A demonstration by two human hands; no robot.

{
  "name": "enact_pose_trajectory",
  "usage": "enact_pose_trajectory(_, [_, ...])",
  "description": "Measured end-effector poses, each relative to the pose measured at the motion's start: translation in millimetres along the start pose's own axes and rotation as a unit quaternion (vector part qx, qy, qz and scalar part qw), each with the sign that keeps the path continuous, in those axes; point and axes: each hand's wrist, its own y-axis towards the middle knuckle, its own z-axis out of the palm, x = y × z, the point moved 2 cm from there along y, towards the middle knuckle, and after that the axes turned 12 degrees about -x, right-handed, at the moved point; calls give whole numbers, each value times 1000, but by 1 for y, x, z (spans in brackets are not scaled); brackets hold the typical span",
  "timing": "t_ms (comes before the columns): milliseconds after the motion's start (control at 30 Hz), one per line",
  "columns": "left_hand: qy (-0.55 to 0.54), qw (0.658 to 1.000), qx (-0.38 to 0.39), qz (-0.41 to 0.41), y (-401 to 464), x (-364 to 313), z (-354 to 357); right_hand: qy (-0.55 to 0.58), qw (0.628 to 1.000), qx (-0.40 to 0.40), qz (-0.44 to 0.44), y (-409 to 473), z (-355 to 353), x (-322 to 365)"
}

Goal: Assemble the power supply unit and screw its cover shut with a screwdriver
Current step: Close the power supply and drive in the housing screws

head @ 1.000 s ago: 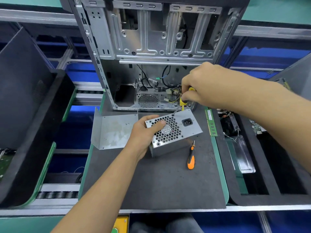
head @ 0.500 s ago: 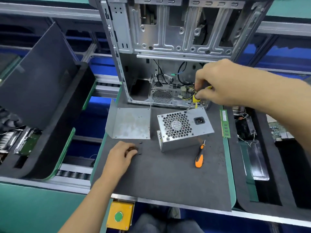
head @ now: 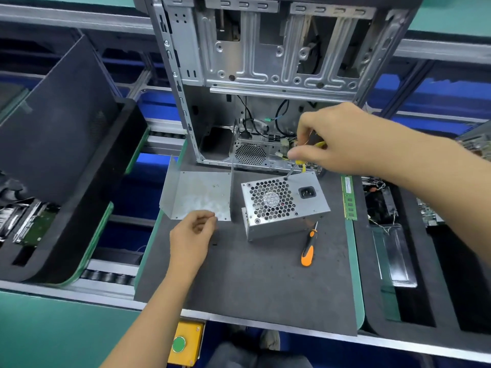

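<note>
The silver power supply unit [head: 305, 208] stands on the dark mat [head: 252, 282], its fan grille facing up. My right hand [head: 334, 139] grips a yellow-handled screwdriver [head: 299, 164]; its tip touches the unit's upper far corner. My left hand [head: 195, 232] hovers just above the mat to the left of the unit, thumb and fingertips pinched on something tiny, seemingly a screw. A bent metal cover plate [head: 196, 195] lies left of the unit. An orange-and-black screwdriver [head: 307, 247] lies on the mat in front of the unit.
An open computer case [head: 265, 75] stands behind the mat, cables inside. A small dark screw [head: 214, 244] lies by my left hand. A green memory stick [head: 348, 197] lies along the mat's right edge. Black foam trays flank both sides. A yellow button box [head: 183, 343] hangs below the front edge.
My left hand let go of the power supply unit, dropped to the mat beside small screws, then lifted with fingertips pinched. The right hand has kept the screwdriver on the unit's corner.
</note>
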Motion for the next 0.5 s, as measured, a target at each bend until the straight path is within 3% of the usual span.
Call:
enact_pose_trajectory(67, [-146, 988, -1, -53, -2, -24, 9, 34, 999, 11, -4, 1, 1, -1])
enact_pose_trajectory(200, [-274, 953, 66, -108, -7, -64, 36, 6, 998, -33, 47, 3, 1, -6])
enact_pose_trajectory(267, [-276, 950, 96, -111, -14, -77, 50, 20, 994, -79, 69, -1, 5, -7])
enact_pose_trajectory(400, [-207, 973, 95, -32, -32, -91, 66, 113, 970, -187, 104, -14, 12, -8])
enact_pose_trajectory(500, [-208, 977, 46, -28, -36, -87, 71, 198, 897, -357, 173, -19, 7, -14])
